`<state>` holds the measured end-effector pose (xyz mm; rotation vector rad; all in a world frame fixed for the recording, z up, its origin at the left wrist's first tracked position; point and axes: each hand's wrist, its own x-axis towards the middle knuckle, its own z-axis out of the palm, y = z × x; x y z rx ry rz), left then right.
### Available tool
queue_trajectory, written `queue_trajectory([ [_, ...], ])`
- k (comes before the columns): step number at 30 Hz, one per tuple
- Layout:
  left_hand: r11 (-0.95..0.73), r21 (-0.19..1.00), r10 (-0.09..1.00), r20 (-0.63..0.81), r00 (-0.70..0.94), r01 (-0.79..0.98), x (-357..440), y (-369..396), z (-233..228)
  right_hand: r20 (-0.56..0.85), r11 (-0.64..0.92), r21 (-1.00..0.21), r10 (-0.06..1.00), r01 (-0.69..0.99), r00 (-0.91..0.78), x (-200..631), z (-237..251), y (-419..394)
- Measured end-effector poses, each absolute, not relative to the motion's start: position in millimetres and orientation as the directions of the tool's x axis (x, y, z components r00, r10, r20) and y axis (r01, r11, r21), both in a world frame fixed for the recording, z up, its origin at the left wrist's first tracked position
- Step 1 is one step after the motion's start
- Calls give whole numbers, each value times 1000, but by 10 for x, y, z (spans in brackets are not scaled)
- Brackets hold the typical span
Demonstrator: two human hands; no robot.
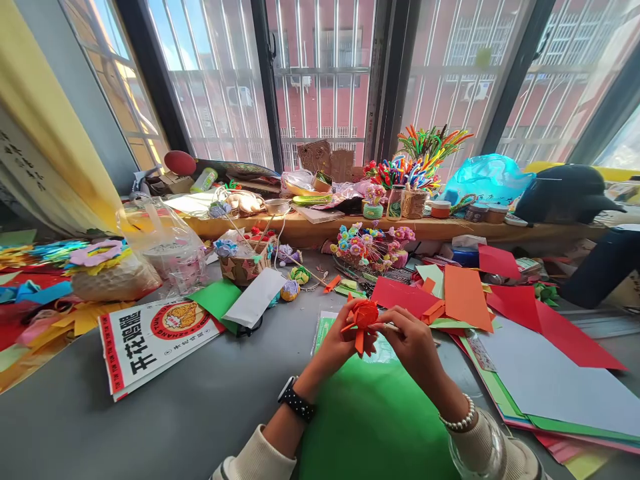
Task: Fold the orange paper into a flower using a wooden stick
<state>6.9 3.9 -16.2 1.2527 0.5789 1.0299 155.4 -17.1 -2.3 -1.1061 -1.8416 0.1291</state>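
An orange paper flower (364, 312) with layered, curled petals is held up over the green mat (380, 413). My left hand (340, 340) is closed around its left side and underside, and an orange strip hangs down from it. At the flower's right edge my right hand (410, 337) pinches a thin, pale stick-like piece (387, 325); its kind is too small to make out. Both hands are close together at the flower. The fingers of my left hand are partly hidden behind the petals.
Coloured paper sheets (560, 373) are stacked on the right. A printed paper bag (160, 340) lies on the left. Behind stand a basket (245, 267) of paper flowers, bead flowers (373, 247) and a jar of pipe cleaners (414, 203) on the sill.
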Motion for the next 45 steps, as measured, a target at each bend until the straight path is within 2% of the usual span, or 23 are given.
queue_trajectory([
  [6, -55, 948, 879, 195, 436, -313, 68, 38, -145, 637, 614, -502, 739, 609, -220, 1596, 10, -162],
  [16, 14, 953, 867, 139, 478, -303, 76, -35, -100, 669, 649, -445, 699, 617, -253, 1609, 3, -179],
  [24, -30, 935, 848, 210, 487, -352, 93, 3, -166, 677, 610, -456, 710, 648, -193, 1583, -17, -189],
  [37, -67, 915, 844, 264, 467, -397, 111, -3, -199, 692, 617, -438, 696, 653, -193, 1586, -33, -149],
  [45, 3, 933, 846, 190, 499, -360, 118, -32, -133, 764, 640, -298, 604, 708, -225, 1568, -20, -132],
])
